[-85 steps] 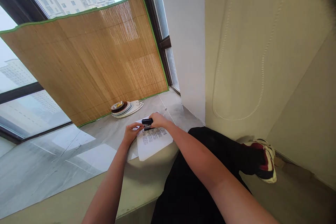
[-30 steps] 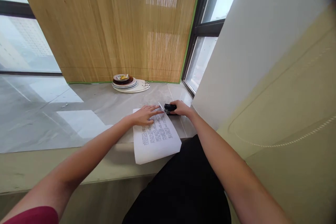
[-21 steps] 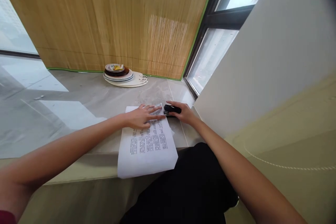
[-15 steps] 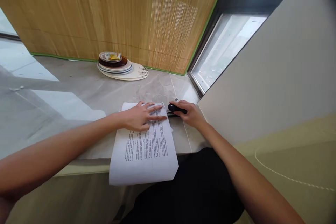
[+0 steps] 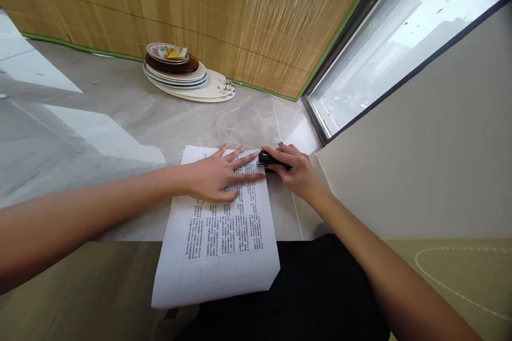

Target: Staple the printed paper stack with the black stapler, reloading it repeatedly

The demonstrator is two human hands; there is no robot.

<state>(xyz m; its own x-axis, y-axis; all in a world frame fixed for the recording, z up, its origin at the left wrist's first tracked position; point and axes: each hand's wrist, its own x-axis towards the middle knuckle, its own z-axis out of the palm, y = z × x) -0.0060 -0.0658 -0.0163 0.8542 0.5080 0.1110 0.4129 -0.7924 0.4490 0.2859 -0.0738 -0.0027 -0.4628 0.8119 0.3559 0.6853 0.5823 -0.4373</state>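
Note:
Printed sheets of paper (image 5: 224, 245) lie on the grey sill, their near end hanging over its front edge. My left hand (image 5: 216, 176) rests flat on the upper part of the paper, fingers spread toward the right. In my right hand (image 5: 298, 170) is a black stapler (image 5: 272, 159), with the fingers wrapped round its back half. The stapler's front end meets the right edge of the paper near its far corner, close to my left fingertips. My right palm hides the rear of the stapler.
Beyond the paper, a stack of plates (image 5: 176, 74) with a small yellow packet (image 5: 176, 53) on top stands on the sill (image 5: 120, 90). A bamboo blind (image 5: 180, 5) hangs behind it. A dark-framed window (image 5: 384, 53) and a pale wall (image 5: 440, 144) are at the right.
The head view has tilted down and come closer. The stapler's front has moved onto the paper's edge from just beside it. My left hand stays flat on the paper.

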